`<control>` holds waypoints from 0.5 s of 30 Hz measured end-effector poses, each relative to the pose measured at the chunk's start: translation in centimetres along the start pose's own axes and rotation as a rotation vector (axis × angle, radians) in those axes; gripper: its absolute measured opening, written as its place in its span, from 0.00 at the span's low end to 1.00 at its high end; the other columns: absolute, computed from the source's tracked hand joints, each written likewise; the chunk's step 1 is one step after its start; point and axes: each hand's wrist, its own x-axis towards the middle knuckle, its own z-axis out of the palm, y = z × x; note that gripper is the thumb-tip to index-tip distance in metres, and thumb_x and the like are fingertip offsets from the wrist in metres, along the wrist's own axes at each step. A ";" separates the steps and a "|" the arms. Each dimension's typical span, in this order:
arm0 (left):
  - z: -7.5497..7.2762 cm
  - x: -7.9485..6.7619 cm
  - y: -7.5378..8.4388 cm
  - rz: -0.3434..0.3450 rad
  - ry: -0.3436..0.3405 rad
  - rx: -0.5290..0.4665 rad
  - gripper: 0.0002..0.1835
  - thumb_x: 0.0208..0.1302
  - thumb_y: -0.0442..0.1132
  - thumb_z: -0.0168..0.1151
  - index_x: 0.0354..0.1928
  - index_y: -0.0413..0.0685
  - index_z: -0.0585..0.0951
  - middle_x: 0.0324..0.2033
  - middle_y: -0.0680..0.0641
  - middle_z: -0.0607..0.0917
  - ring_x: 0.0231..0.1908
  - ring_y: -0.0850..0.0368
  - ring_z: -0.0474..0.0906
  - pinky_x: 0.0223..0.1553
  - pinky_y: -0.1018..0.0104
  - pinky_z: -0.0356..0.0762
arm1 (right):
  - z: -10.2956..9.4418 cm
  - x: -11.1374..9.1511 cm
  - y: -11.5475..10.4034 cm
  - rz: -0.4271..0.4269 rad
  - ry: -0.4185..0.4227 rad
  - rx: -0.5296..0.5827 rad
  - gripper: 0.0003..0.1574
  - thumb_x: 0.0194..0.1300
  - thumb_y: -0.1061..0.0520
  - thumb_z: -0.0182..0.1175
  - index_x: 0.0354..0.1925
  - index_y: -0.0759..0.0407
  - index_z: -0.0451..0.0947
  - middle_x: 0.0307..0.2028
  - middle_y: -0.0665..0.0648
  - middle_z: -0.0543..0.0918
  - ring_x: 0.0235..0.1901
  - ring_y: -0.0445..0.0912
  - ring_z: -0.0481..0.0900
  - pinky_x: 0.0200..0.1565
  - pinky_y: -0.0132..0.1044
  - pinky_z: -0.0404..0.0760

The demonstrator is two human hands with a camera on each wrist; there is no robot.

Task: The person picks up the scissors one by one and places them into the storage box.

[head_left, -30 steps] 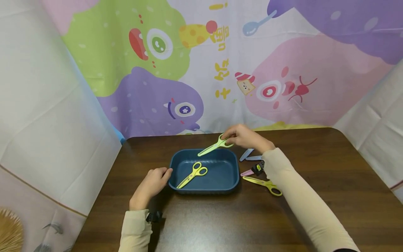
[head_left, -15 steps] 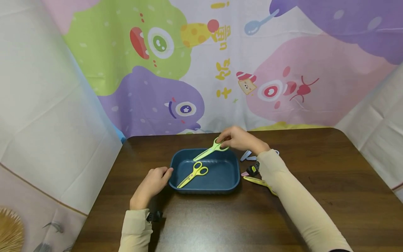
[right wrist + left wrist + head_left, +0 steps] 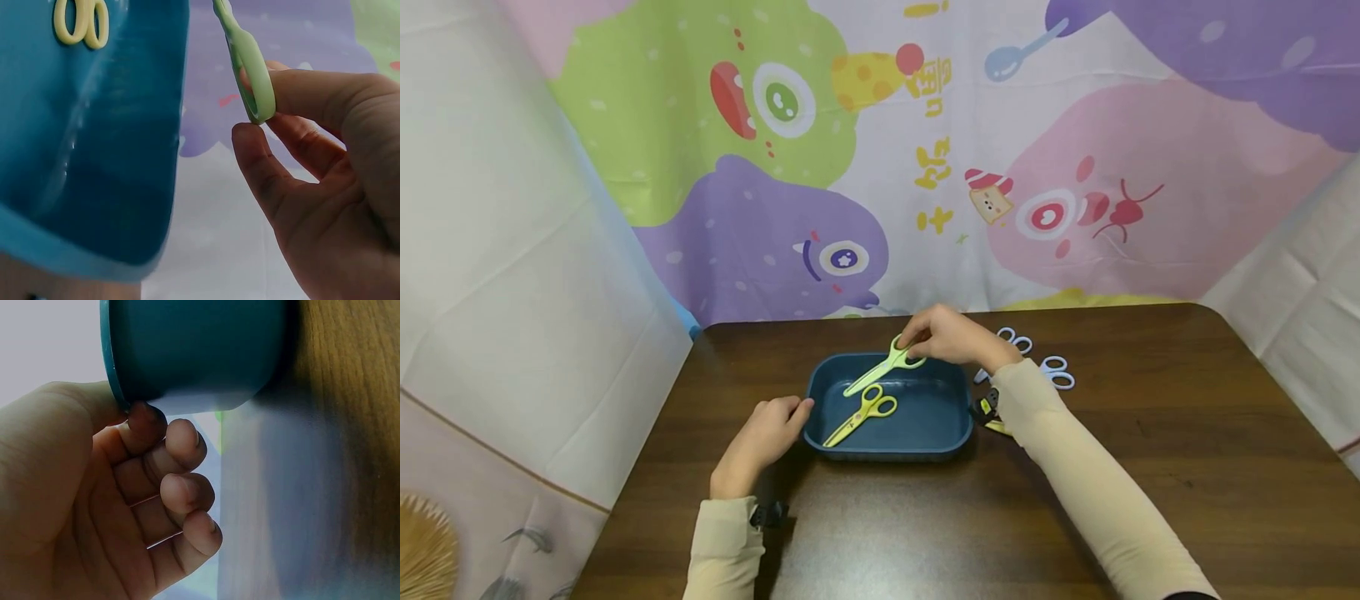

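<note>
Pinching green scissors [image 3: 874, 373] over dish [image 3: 925, 417] with right fingers [image 3: 262, 165], rim [image 3: 107, 356] with left fingers [image 3: 147, 428]. Count one yellow pair [image 3: 864, 411] in, blue scissors [image 3: 1049, 374] likely pending.

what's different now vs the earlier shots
The right hand has carried the light green scissors to the left and down, so the blades now reach further over the blue tray. Nothing was newly taken hold of or let go. The left hand still holds the tray's left rim, and the yellow scissors inside stay put.
</note>
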 end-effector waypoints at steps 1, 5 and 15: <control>0.0 0.0 0.0 0.004 -0.001 -0.001 0.23 0.82 0.46 0.49 0.24 0.46 0.71 0.17 0.50 0.67 0.19 0.57 0.64 0.26 0.64 0.64 | 0.2 0.1 0.0 -0.002 -0.005 -0.001 0.10 0.64 0.63 0.71 0.45 0.58 0.90 0.45 0.55 0.90 0.45 0.48 0.87 0.48 0.40 0.85; 0.0 0.0 0.0 0.007 0.007 -0.004 0.22 0.81 0.46 0.50 0.24 0.46 0.71 0.17 0.51 0.67 0.19 0.58 0.64 0.26 0.64 0.64 | 0.7 0.5 -0.1 -0.011 -0.021 -0.008 0.10 0.65 0.63 0.71 0.45 0.57 0.90 0.46 0.55 0.90 0.46 0.48 0.86 0.49 0.41 0.85; 0.0 0.0 0.0 -0.008 -0.005 -0.010 0.22 0.81 0.46 0.50 0.24 0.47 0.71 0.17 0.50 0.68 0.19 0.57 0.64 0.26 0.65 0.64 | 1.7 1.0 -0.1 0.003 -0.051 0.018 0.10 0.65 0.63 0.71 0.45 0.57 0.90 0.47 0.54 0.90 0.44 0.45 0.87 0.47 0.38 0.85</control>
